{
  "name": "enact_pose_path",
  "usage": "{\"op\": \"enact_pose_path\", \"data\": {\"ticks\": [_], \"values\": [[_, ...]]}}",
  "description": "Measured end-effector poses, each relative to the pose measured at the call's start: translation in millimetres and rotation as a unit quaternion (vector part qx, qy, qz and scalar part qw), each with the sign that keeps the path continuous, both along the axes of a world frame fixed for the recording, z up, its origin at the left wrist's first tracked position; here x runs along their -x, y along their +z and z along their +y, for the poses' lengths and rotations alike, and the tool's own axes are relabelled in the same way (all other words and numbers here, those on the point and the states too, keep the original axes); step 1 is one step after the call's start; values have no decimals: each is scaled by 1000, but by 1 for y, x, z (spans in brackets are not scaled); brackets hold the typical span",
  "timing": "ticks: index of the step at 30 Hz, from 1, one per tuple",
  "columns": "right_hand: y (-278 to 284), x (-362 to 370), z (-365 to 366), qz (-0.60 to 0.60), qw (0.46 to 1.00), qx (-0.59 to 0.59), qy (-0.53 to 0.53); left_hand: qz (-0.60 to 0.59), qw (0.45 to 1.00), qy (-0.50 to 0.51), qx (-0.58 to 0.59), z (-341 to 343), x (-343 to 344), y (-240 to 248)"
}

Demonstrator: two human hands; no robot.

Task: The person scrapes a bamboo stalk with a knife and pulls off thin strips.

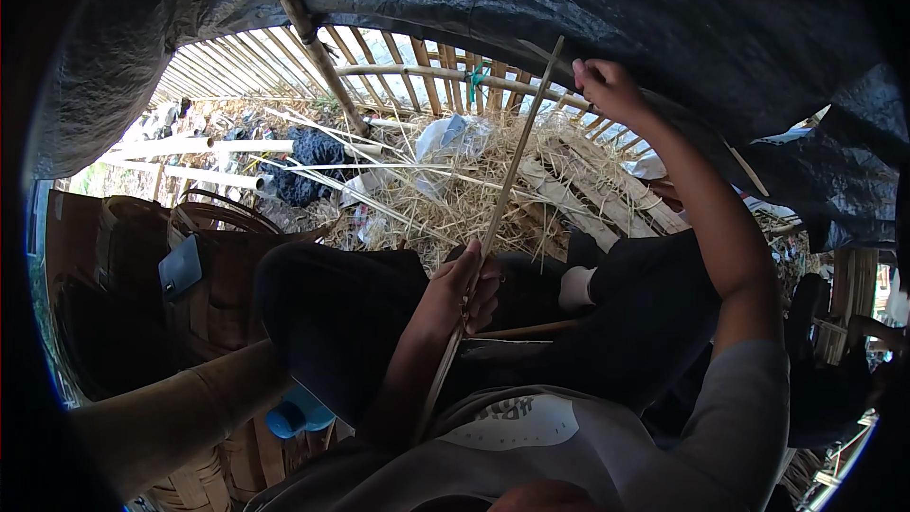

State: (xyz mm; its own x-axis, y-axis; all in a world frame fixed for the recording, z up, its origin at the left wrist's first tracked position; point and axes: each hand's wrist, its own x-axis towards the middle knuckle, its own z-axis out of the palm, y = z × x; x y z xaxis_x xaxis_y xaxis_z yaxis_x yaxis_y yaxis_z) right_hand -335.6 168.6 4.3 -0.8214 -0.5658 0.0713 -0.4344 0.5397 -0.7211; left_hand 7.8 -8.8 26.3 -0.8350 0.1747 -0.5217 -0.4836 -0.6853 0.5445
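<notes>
My left hand (463, 292) is closed round a long, narrow bamboo strip (517, 159) in front of my lap. The strip slants from beside my left forearm up to the far right, with its tip near the black sheet overhead. My right hand (609, 92) is raised at arm's length, just right of that tip, with its fingers pinched together. A thin pale line runs close to these fingers, but whether they hold it I cannot make out. Another thin stick (526, 330) lies across my lap behind the left hand.
A thick bamboo pole (180, 408) juts in at lower left, near a blue bottle (299, 414) and woven baskets (123, 246). Straw and shavings (474, 199) cover the ground ahead, before a bamboo slat fence (379, 66). A black plastic sheet (664, 9) hangs low overhead.
</notes>
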Motion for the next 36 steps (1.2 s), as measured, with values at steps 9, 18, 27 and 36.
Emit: {"op": "enact_pose_path", "data": {"ticks": [9, 18, 27, 36], "values": [[-1, 23, -3, -14, 999, -44, 25, -4, 1000, -8, 9, 2, -1, -2], [9, 11, -24, 90, 990, -96, -49, 10, 1000, -14, 1, -5, -7, -1], [18, 18, -40, 126, 977, -127, -119, 4, 994, -16, -111, -7, -11, -2], [33, 14, -49, 40, 978, -180, -97, 5, 994, -4, -111, -10, -12, -4]]}}
